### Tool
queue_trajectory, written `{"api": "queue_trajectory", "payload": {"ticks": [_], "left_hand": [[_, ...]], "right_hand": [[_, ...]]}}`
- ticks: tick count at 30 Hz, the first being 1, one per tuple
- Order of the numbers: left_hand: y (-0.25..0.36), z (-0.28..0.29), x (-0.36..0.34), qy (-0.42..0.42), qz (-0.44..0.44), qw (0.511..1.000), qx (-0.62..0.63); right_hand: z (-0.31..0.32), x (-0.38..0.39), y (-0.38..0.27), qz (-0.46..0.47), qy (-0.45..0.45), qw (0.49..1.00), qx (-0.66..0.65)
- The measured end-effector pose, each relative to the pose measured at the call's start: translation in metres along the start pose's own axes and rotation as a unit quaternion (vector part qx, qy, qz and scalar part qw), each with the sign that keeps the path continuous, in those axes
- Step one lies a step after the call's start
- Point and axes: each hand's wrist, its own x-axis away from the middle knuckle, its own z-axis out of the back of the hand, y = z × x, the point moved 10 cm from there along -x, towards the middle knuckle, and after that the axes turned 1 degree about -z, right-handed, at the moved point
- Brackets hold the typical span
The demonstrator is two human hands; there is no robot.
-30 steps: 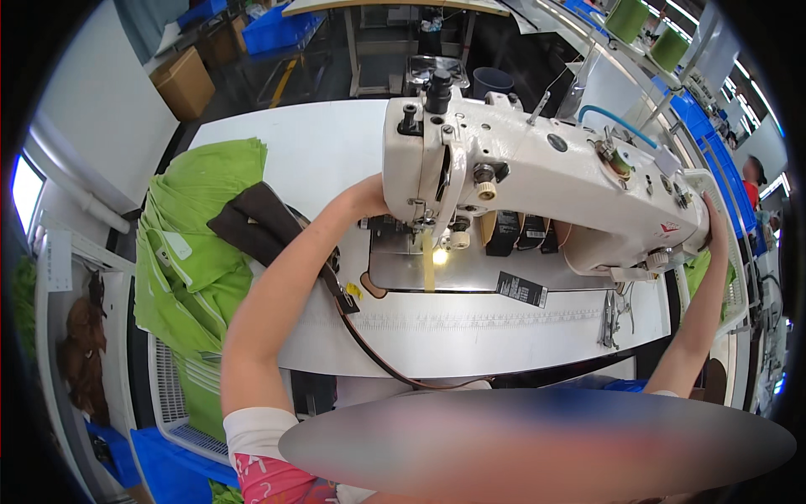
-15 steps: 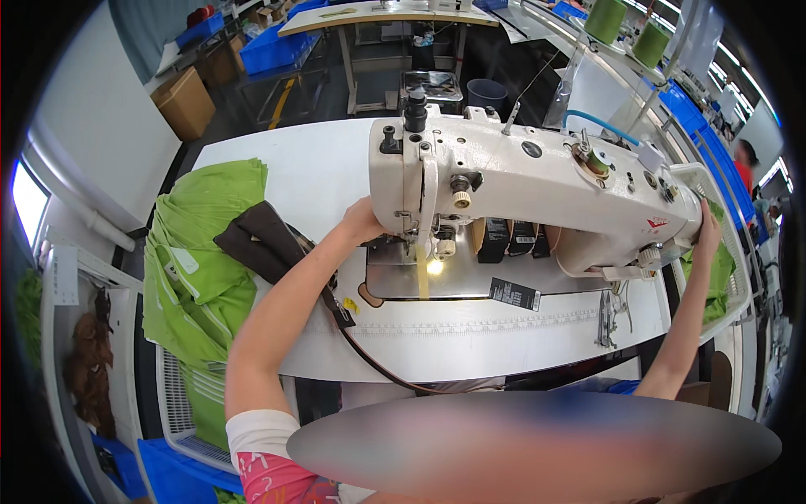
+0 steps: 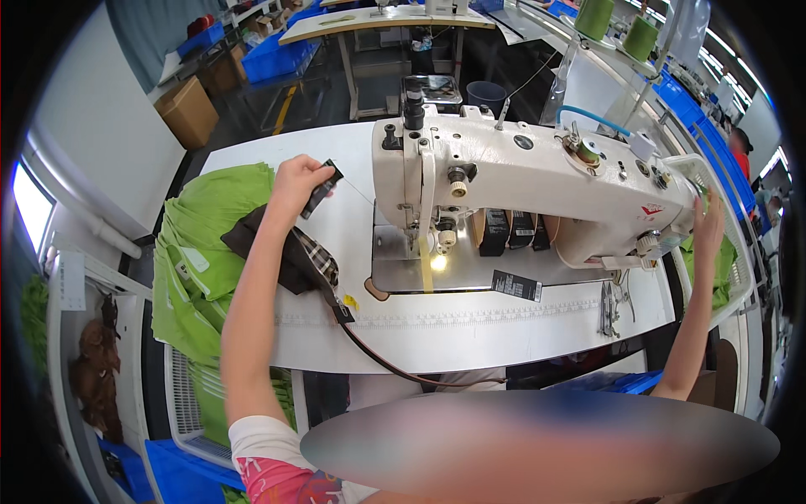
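Note:
My left hand (image 3: pixel 300 183) is raised over the left of the table, pinching a black label (image 3: pixel 322 190) with pale markings. A thin thread (image 3: pixel 359 190) runs from the label toward the needle end of a white sewing machine (image 3: pixel 520 160). My right hand (image 3: pixel 709 220) reaches round the machine's right end and holds the handwheel there, which is mostly hidden. Below my left forearm lies a dark cloth piece (image 3: pixel 290 260) with a plaid patch and a long strap (image 3: pixel 378 361) hanging over the front edge. Green fabric pieces (image 3: pixel 210 210) are piled at the left.
Several black labels (image 3: pixel 495 233) stand under the machine arm; a single black tag (image 3: pixel 515 286) lies in front. Metal scissors-like tools (image 3: pixel 606 309) rest at the right. White baskets with green cloth stand left (image 3: pixel 178 395) and right (image 3: pixel 729 244). Green thread cones (image 3: pixel 594 17) are overhead.
My left hand has moved left and up, away from the needle area, and now shows the black label with thread trailing. My right hand stays by the handwheel, its fingers slightly shifted.

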Motion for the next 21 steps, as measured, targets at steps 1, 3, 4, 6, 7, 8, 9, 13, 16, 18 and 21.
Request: {"api": "queue_trajectory", "payload": {"ticks": [1,3,4,6,7,8,9,13,16,18,21], "left_hand": [[0.006,-0.006,0.020,-0.055,0.051,0.979,0.187],[0.039,-0.006,0.058,-0.096,0.044,0.976,0.191],[0.045,-0.009,0.078,-0.107,0.041,0.972,0.203],[0.037,-0.016,0.112,-0.125,0.029,0.962,0.243],[0.033,-0.015,0.128,-0.104,0.032,0.968,0.226],[0.025,-0.013,0.142,-0.084,0.023,0.973,0.215],[0.014,-0.014,0.152,-0.065,0.014,0.976,0.206],[0.007,-0.023,0.185,0.013,0.022,0.974,0.225],[0.019,-0.027,0.198,0.053,-0.028,0.978,0.200],[0.014,-0.030,0.202,0.060,0.006,0.959,0.277],[-0.008,-0.038,0.207,0.058,0.065,0.942,0.324]], "right_hand": [[0.039,0.018,-0.064,-0.003,0.004,0.993,-0.118],[0.045,0.095,-0.104,0.002,-0.097,0.974,-0.205],[0.056,0.131,-0.149,0.103,-0.101,0.978,-0.152],[0.044,0.186,-0.175,0.045,-0.191,0.967,-0.164],[0.044,0.198,-0.181,0.030,-0.192,0.968,-0.157],[0.038,0.210,-0.181,0.031,-0.195,0.967,-0.159],[0.031,0.218,-0.174,0.021,-0.185,0.972,-0.147],[0.008,0.238,-0.152,-0.018,-0.237,0.956,-0.174],[0.022,0.228,-0.147,-0.030,-0.184,0.972,-0.144],[0.015,0.235,-0.130,-0.050,-0.233,0.968,-0.074],[0.005,0.236,-0.120,-0.035,-0.310,0.950,-0.012]]}}
